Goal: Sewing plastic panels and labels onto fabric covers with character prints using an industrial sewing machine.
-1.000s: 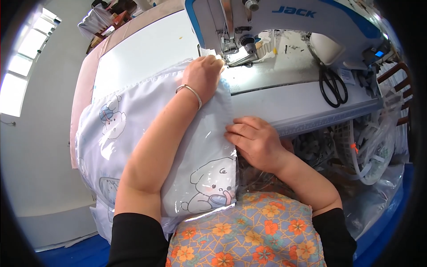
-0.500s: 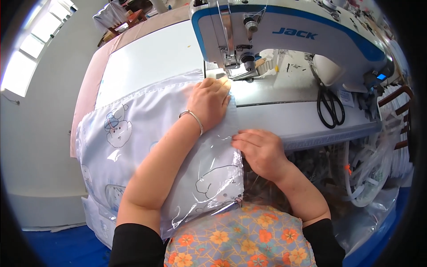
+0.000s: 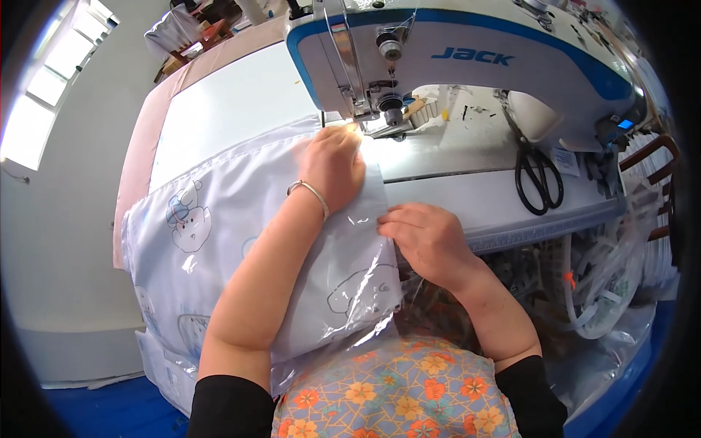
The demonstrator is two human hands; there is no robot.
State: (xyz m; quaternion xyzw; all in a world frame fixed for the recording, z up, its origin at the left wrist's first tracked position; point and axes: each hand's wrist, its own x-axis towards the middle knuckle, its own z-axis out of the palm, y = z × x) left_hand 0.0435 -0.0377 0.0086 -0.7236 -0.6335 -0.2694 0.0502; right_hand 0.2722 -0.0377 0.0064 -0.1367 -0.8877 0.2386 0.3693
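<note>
A large white sheet of fabric (image 3: 219,241) printed with cartoon bears, shiny like clear film near its right edge, covers the table's left side and hangs toward my lap. My left hand (image 3: 332,164), with a silver bangle at the wrist, lies flat on it, fingers stretched toward the lit presser-foot area of the sewing machine (image 3: 453,66); the fingertips are partly lost in glare. At the sheet's right edge, nearer to me, my right hand (image 3: 427,241) pinches the border between thumb and fingers; the thumb is mostly hidden.
Black-handled scissors (image 3: 539,179) lie on the table under the machine arm. Thread scraps (image 3: 475,111) are scattered behind. A ruler strip (image 3: 526,232) runs along the front edge. Clear plastic tubing (image 3: 591,306) hangs at the right. A floral apron (image 3: 394,390) covers my lap.
The view has shifted, so the machine appears farther left. The sheet's near right part and my right hand have moved slightly away from me. My left hand stays flat near the presser foot.
</note>
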